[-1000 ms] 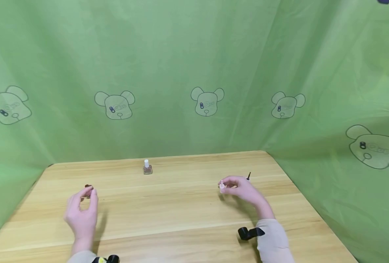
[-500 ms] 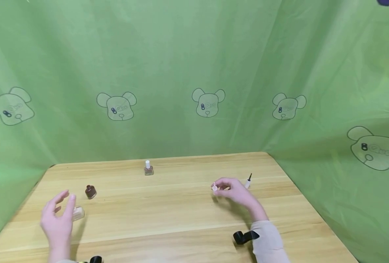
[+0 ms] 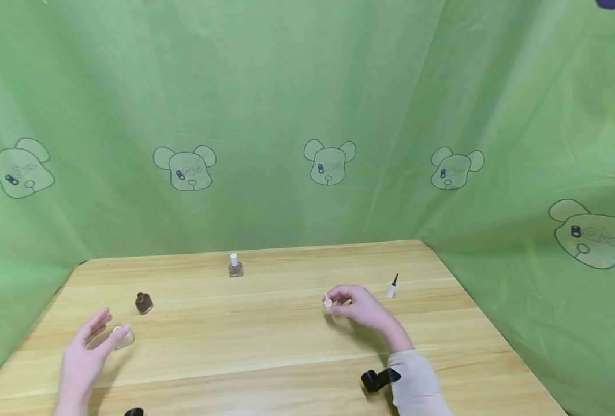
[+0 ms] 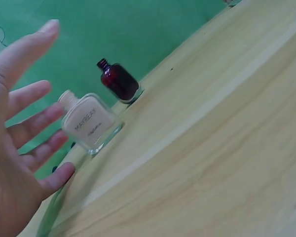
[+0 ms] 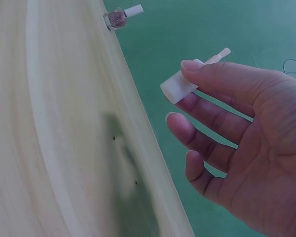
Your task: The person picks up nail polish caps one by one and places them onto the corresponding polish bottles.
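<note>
My left hand (image 3: pixel 81 352), its fingers spread, is beside an uncapped bottle of pale pink nail polish (image 4: pixel 91 123) standing on the table. The fingertips overlap the bottle's neck in the left wrist view; I cannot tell whether they touch it. Behind it is an uncapped dark red nail polish bottle (image 3: pixel 144 304). Above the table, my right hand (image 3: pixel 361 309) pinches a white nail polish cap (image 5: pixel 177 88) between thumb and fingers. The cap's brush (image 5: pixel 219 55) points away from the table, with pale polish on it.
A second white cap (image 3: pixel 392 290) stands at the right with its dark brush upward. Near the back edge is a mauve nail polish bottle (image 3: pixel 235 269) with its white cap on. The wooden table (image 3: pixel 265 346) ends at a green curtain (image 3: pixel 265 104).
My left hand has let go of the pale bottle, now standing in front of the dark red one, and drawn back leftward, opening. The right hand has moved left with the cap.
</note>
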`<state>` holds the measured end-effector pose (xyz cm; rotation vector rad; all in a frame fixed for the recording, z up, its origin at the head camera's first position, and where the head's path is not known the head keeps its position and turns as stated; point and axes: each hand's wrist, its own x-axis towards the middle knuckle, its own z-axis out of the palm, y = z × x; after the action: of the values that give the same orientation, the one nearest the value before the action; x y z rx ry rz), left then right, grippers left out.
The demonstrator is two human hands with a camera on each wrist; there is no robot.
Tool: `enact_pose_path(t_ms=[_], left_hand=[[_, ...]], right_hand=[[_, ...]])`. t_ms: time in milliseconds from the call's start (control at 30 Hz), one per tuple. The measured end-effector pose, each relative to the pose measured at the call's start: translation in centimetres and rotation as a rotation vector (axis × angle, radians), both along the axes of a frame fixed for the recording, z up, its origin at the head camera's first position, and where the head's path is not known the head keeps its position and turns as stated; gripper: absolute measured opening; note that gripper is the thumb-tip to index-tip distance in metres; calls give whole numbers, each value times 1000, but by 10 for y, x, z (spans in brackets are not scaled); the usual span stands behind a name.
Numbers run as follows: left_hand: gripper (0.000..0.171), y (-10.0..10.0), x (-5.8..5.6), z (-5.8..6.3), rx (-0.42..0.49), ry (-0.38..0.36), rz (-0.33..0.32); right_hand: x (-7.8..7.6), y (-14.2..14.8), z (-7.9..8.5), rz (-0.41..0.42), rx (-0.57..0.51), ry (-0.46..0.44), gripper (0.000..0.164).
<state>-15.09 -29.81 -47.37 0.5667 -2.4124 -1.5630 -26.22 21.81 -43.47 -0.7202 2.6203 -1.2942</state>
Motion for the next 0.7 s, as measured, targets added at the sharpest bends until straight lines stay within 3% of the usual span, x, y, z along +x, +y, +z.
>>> enact_pose_path(t_ms=[167,233,367,700], left_hand=[[80,-6,1,-2,-53,-35,-90],[79,-7,2,-3,-93,-29,-108],[78,-9,1,-5,-128,-11,-126],[71,-12,1,-7,-258,-53,-117]], right_hand=[[6,-9,7,10,16,-1,22],[3,-8,1,19,18,2,23],[0,-9,-5,34,20,4,24],[4,-17,-3,39,38,7,24]])
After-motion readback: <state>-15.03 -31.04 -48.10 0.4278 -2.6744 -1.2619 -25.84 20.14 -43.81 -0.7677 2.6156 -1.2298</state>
